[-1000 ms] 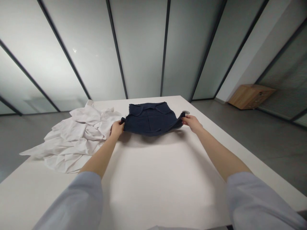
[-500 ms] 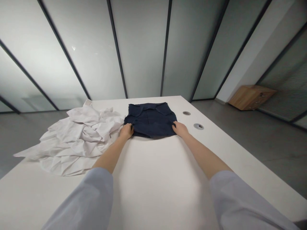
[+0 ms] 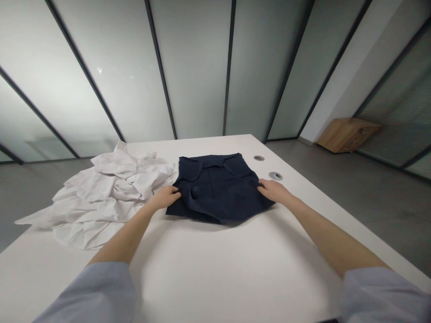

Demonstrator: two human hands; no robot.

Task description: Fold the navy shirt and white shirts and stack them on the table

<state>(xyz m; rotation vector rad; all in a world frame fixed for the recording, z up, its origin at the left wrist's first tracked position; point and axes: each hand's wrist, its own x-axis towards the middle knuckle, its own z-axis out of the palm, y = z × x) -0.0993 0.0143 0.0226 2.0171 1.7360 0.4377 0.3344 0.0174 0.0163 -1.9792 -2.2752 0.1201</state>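
Note:
A dark navy garment (image 3: 215, 193) lies spread on the white table (image 3: 235, 269), its near edge bulging up a little in loose folds. Its exact kind is hard to make out. My left hand (image 3: 165, 197) pinches the garment's left side, fingers closed on the cloth. On the opposite side, my right hand (image 3: 274, 190) grips the right edge between thumb and fingers. A heap of crumpled white cloth (image 3: 111, 193) rests just left of the garment, close to my left hand.
Two round cable grommets (image 3: 276, 176) sit in the tabletop on the right. Frosted glass panels (image 3: 195, 67) stand behind the table. A wooden cabinet (image 3: 346, 134) is on the floor at the far right.
Both hands have come nearer and moved farther apart. The garment has been pulled toward me and spread wider, with its near edge now closer. The white heap stays in place.

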